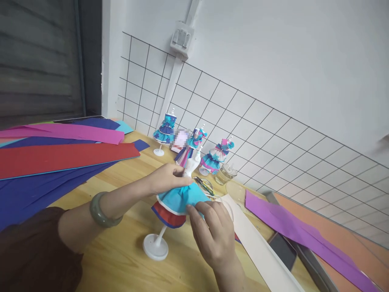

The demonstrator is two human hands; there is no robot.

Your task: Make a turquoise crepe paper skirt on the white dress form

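Note:
A small white dress form stands tilted in view on its round white base. It wears a light-blue skirt layer with a white edge, over a red layer edged in dark blue. My left hand is closed around the form's waist, thumb and fingers at the top of the skirt. With fingers bent together, my right hand pinches the lower edge of the light-blue layer at its right side. The fingertips hide part of that hem.
Several dressed forms, including one in blue, stand behind, near a glass of liquid. Coloured sheets, a red one on top, lie left. A white strip, purple sheet and dark phone-like slab lie right. Wire grid lines the wall.

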